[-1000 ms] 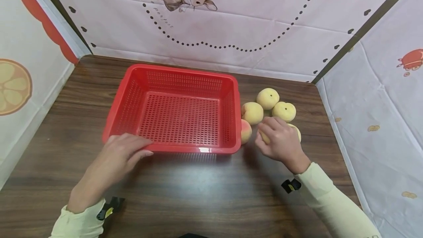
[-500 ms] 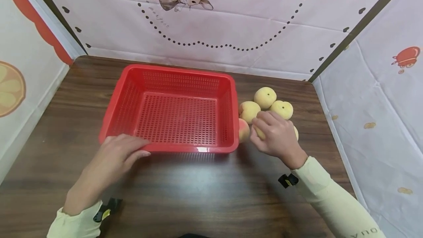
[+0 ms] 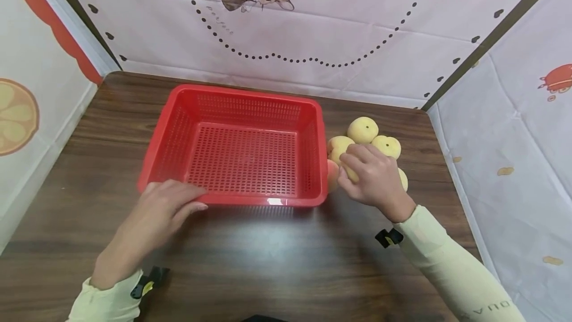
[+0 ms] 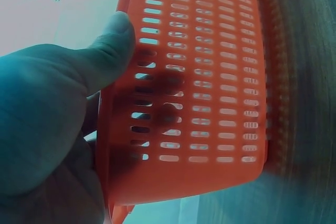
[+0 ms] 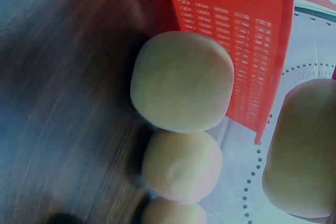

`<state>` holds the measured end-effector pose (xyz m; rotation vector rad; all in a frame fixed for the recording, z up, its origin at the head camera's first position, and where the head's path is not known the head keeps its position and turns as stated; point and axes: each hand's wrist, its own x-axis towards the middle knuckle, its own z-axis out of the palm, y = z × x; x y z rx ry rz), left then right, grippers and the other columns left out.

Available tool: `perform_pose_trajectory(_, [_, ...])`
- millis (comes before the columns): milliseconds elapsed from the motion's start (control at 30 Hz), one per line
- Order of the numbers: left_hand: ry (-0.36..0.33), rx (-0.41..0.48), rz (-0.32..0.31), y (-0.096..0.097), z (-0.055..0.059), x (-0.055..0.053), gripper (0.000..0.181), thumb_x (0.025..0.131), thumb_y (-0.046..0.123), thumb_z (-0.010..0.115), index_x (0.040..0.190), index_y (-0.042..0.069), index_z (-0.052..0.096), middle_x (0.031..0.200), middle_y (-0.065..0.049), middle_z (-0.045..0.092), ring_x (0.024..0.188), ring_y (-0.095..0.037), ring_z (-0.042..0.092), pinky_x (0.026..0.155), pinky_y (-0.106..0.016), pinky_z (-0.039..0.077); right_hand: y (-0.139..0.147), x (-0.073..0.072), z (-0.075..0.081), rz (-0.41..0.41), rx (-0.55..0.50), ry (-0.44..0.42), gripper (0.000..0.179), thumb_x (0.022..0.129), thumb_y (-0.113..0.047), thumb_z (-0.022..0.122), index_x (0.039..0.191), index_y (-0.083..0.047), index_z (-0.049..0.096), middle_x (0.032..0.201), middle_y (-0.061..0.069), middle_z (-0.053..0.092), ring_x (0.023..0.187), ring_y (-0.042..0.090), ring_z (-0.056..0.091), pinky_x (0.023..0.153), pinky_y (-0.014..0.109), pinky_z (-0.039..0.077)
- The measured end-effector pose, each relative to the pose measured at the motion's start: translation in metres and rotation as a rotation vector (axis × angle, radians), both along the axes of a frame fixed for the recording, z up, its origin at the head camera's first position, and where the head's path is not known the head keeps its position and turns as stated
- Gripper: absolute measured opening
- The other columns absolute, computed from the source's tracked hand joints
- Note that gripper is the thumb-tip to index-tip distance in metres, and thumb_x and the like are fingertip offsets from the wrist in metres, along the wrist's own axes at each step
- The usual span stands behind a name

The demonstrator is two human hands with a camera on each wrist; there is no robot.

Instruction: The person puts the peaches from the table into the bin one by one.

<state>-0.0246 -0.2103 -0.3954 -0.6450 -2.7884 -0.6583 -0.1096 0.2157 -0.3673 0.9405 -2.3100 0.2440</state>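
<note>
The held peach (image 5: pixel 302 150) is in my right hand (image 3: pixel 371 179), outside the red basket (image 3: pixel 246 200) and near its right end. My fingers curl round it from above; exact fingertip contact is hidden. In the right wrist view it appears raised, about level with the basket rim, though I judge clearance from angle only. Grip note: the fruit is probably soft, so light, even pressure should do, with no digging in. The reddish peach (image 3: pixel 332 175) sits just beside the basket's right wall, between it and my hand; any sideways travel is best made high, to avoid knocking that fruit or the rim. My left hand (image 3: pixel 163 207) pinches the near rim at its left end, thumb outside, fingers inside. A steady, level hold there should prevent sliding if the rim is bumped. Farther out, a cluster of yellow peaches (image 3: pixel 363 129) lies on the wooden table (image 3: pixel 268 272); elbow movement should stay clear of them.
</note>
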Motion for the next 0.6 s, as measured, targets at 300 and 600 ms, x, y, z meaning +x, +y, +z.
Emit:
perform_pose_trajectory(300, [-0.01,0.001,0.007,-0.001,0.002,0.002,0.037,0.079,0.022,0.089,0.115,0.019,0.079,0.106,0.0,0.081,0.097,-0.024,0.07,0.082,-0.042,0.039,-0.013,-0.008,0.01,0.022,0.016,0.0,0.023,0.088,-0.028,0.06,0.083,-0.01,0.073,0.087,0.008,0.071,0.08,0.028,0.069,0.054,0.043,0.058])
perform_pose_trajectory(600, [-0.011,0.011,-0.006,-0.001,0.001,-0.001,0.038,0.079,0.021,0.089,0.115,0.02,0.079,0.107,0.0,0.081,0.1,-0.025,0.07,0.083,-0.043,0.039,-0.026,-0.02,0.025,0.054,0.042,0.002,0.029,0.09,-0.027,0.058,0.096,-0.007,0.078,0.097,0.013,0.076,0.087,0.031,0.072,0.063,0.047,0.062])
